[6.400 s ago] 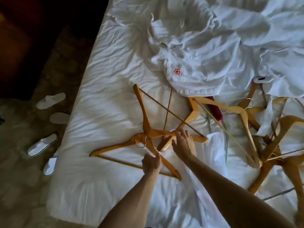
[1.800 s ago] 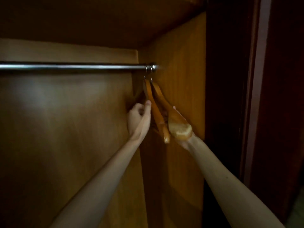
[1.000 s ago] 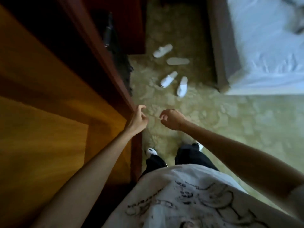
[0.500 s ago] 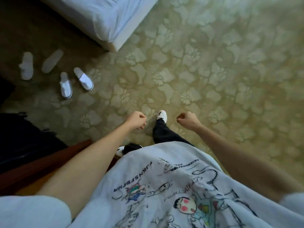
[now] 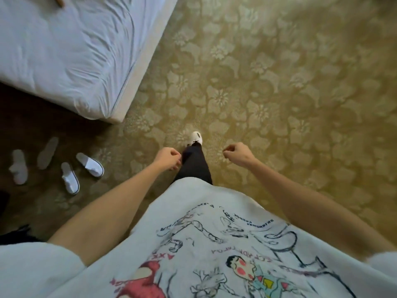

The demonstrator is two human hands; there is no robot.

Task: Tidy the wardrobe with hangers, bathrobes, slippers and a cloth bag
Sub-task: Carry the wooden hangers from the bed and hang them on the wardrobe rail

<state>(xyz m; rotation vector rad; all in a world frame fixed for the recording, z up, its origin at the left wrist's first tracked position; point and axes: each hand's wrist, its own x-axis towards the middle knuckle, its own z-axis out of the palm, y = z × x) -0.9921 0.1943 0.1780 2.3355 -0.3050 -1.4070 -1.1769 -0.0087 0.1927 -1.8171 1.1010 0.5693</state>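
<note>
Head view, looking straight down. The person is standing on a yellow-green floral-patterned carpet [image 5: 268,82], wearing a white cartoon-printed T-shirt [image 5: 214,244] and dark trousers [image 5: 193,164], with one white shoe [image 5: 196,137] showing ahead of the trouser leg.

Left hand [image 5: 167,158]: hanging in front of the body, fingers curling loosely inward, holding nothing. Right hand [image 5: 236,154]: likewise hanging with fingers loosely curling, gripping nothing. The two hands are sitting either side of the leading leg, well apart from every task item.

Four white cloth slippers are lying scattered on the carpet at lower left, beside the bed corner: one open-toe slipper [image 5: 90,164] and a second [image 5: 69,178] close together, sole down; a third [image 5: 18,166] farther left; a fourth [image 5: 47,152] appearing to lie sole up.

The white-sheeted bed [image 5: 64,50] is occupying the upper left. The tip of a brown wooden hanger [image 5: 59,0] is just showing on the sheet at the top edge. A dark object [image 5: 15,235] is sitting at the left edge, too dim to identify.
</note>
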